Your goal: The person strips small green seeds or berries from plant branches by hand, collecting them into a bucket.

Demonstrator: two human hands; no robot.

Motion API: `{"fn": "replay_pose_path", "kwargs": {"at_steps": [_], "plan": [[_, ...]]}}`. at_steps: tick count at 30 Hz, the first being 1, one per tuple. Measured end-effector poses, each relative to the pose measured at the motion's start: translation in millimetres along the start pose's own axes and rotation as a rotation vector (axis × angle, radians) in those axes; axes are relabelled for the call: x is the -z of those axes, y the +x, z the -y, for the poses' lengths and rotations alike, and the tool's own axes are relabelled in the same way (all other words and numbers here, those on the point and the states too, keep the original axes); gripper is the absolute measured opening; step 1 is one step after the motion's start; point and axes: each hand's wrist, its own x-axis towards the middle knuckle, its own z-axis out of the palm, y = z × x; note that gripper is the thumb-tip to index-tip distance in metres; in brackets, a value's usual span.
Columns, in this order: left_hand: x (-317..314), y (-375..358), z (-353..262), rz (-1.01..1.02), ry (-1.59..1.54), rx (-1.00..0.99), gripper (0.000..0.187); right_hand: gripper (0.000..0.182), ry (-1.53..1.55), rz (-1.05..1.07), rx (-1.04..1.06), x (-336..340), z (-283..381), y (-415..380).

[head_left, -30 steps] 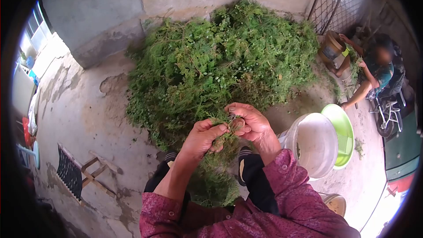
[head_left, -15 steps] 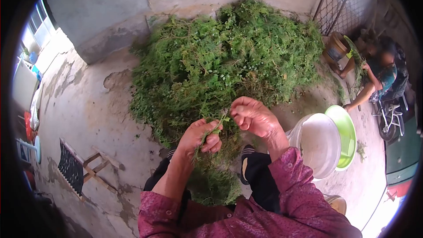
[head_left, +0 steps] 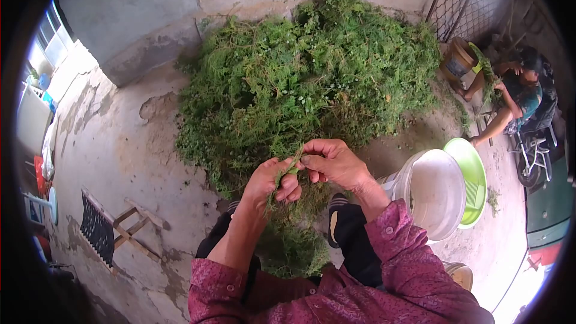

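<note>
My left hand (head_left: 273, 181) is closed around a small green sprig (head_left: 292, 168), whose leafy end hangs below the fingers. Close against it on the right, my right hand (head_left: 336, 164) has its thumb and fingers pinched together at the sprig's upper end. Both hands are over the near edge of a large heap of green leafy branches (head_left: 312, 78). More cut greenery (head_left: 294, 249) lies on the floor between my feet.
A white bucket (head_left: 438, 195) and a green basin (head_left: 471, 183) stand at the right. Beyond them a person (head_left: 522, 99) sits holding a branch, near a brown bucket (head_left: 458, 60). A folding stool (head_left: 99, 228) lies at the left.
My right hand has moved left and slightly down onto the sprig, closing the gap to my left hand. The seated person's other hand is now raised near the head.
</note>
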Motion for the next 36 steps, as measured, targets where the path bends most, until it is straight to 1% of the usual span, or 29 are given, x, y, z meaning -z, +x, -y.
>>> {"fn": "replay_pose_path", "kwargs": {"at_steps": [2, 3, 5, 7, 8, 10, 11, 12, 13, 14, 15, 17, 18, 20, 21, 23, 24, 25, 27, 29, 30, 32, 34, 36], "plan": [[1, 2, 1, -0.022, 0.002, 0.006, 0.019, 0.013, -0.189, -0.087, 0.123, -4, -8, 3], [1, 2, 2, -0.048, 0.021, 0.016, 0.020, 0.013, -0.187, -0.088, 0.121, -5, -14, 6], [0, 3, 4, -0.074, 0.041, 0.030, 0.021, 0.011, -0.788, -0.273, 0.539, -6, -26, 11], [-2, 2, 7, -0.222, 0.116, -0.012, 0.022, 0.010, -0.799, -0.310, 0.539, -10, -27, 13], [-1, 3, 7, -0.222, 0.118, -0.011, 0.022, 0.009, -0.811, -0.345, 0.542, -11, -27, 14], [4, 5, 7, -0.148, 0.083, -0.062, 0.021, 0.008, -0.822, -0.356, 0.533, -13, -28, 17], [2, 4, 7, -0.148, 0.084, -0.062, 0.021, 0.008, -0.834, -0.364, 0.524, -12, -30, 19], [-1, 3, 6, -0.189, 0.084, -0.055, 0.020, 0.008, -0.833, -0.364, 0.524, -9, -34, 23], [-4, 1, 5, -0.230, 0.083, -0.048, 0.019, 0.008, -0.950, -0.481, 0.506, -1, -39, 28], [-5, -1, 4, -0.228, 0.086, -0.046, 0.019, 0.008, -1.066, -0.601, 0.484, 8, -45, 35], [-6, -4, 1, -0.235, 0.120, -0.075, 0.018, 0.009, -1.062, -0.629, 0.593, 27, -52, 40], [-4, -5, -1, -0.253, 0.131, -0.117, 0.018, 0.012, -0.047, -0.262, -0.014, 29, -12, 19], [-1, -3, -2, -0.277, 0.100, -0.129, 0.017, 0.012, -0.055, -0.250, -0.025, 21, -4, 13], [6, 0, -1, -0.285, 0.072, -0.132, 0.018, 0.017, 0.172, -0.064, -0.093, 9, 3, 6], [6, 0, 0, -0.285, 0.076, -0.130, 0.018, 0.017, 0.176, -0.065, -0.091, 5, 1, 7], [6, -1, 2, -0.251, 0.096, -0.141, 0.017, 0.020, 0.160, 0.065, -0.155, -4, -2, 11], [4, -1, 2, -0.253, 0.097, -0.141, 0.017, 0.022, 0.158, 0.091, -0.160, -5, -5, 13], [0, -2, 2, -0.293, 0.135, -0.159, 0.016, 0.022, 0.159, 0.093, -0.161, -4, -9, 15], [-3, -1, 5, -0.335, 0.172, -0.175, 0.015, 0.023, 0.036, 0.144, -0.163, -2, -16, 17], [-4, 2, 8, -0.370, 0.210, -0.245, 0.012, 0.020, 0.030, 0.124, -0.148, -4, -17, 16], [-3, 3, 11, -0.371, 0.210, -0.243, 0.012, 0.018, 0.024, 0.104, -0.131, -5, -17, 16], [-1, 5, 16, -0.335, 0.242, -0.338, 0.008, 0.016, -0.012, 0.058, -0.115, -9, -11, 11], [2, 7, 19, -0.339, 0.273, -0.350, 0.007, 0.015, -0.049, 0.014, -0.098, -9, -13, 11], [3, 7, 21, -0.343, 0.304, -0.362, 0.006, 0.009, -0.174, -0.050, -0.023, -6, -22, 13]]}}
